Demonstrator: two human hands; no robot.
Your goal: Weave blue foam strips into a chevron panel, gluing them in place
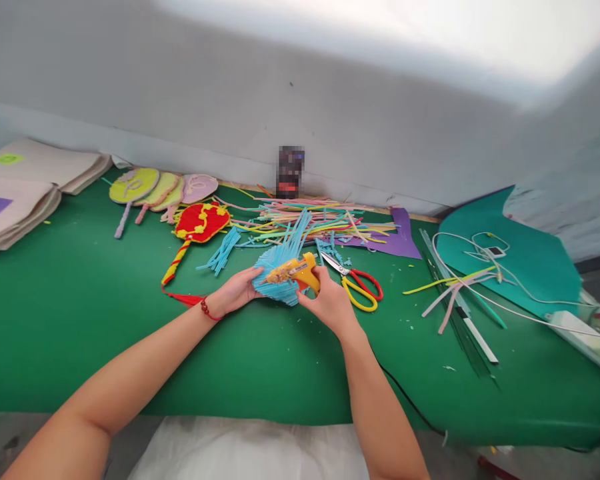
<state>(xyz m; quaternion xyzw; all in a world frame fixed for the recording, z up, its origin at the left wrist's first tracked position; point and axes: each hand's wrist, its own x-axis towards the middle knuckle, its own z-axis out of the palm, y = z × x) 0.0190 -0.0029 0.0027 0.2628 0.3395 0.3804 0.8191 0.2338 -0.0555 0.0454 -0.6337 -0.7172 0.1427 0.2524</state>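
My left hand (237, 291) grips the left edge of a rounded craft piece (281, 291) covered with rows of light blue pipe cleaners, some sticking out past its far edge. In my right hand (333, 303) is a yellow glue gun (306, 267), its nozzle pointing left over the blue rows. The fingers wrap round its handle, and the trigger is hidden. Just right of the gun lie scissors (363, 288) with one red and one yellow handle. Cut blue pipe cleaners (223, 252) lie beyond my left hand.
A heap of coloured pipe cleaners (310, 220) spreads behind my hands. A red-and-yellow fan (203, 223) and several pale fans (135, 185) lie left. Paper stacks (17, 213) sit far left. Teal sheet (530, 260), white cable and strips occupy the right. A black cord (405, 393) crosses the front edge.
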